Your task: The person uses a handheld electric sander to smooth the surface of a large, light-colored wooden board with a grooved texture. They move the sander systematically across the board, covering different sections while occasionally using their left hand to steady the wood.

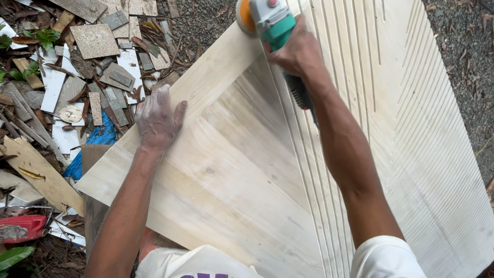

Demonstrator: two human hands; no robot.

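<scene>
Under both hands, a pale wooden panel (231,170) spreads across nearly the whole view, smooth near the left hand and cut with long parallel grooves past the right.

Beyond the left hand's outer side lies a heap of wood offcuts (77,67) with a scrap of blue sheet (98,139), and nearer the left forearm a red object (23,226). A teal and grey power sander (278,36) sits at the panel's far edge, its orange disc (245,15) ahead of the right knuckles. The right hand (298,51) is clenched around the sander's body. The dusty left hand (157,121) lies flat, fingers spread, pressing on the panel's edge.
</scene>
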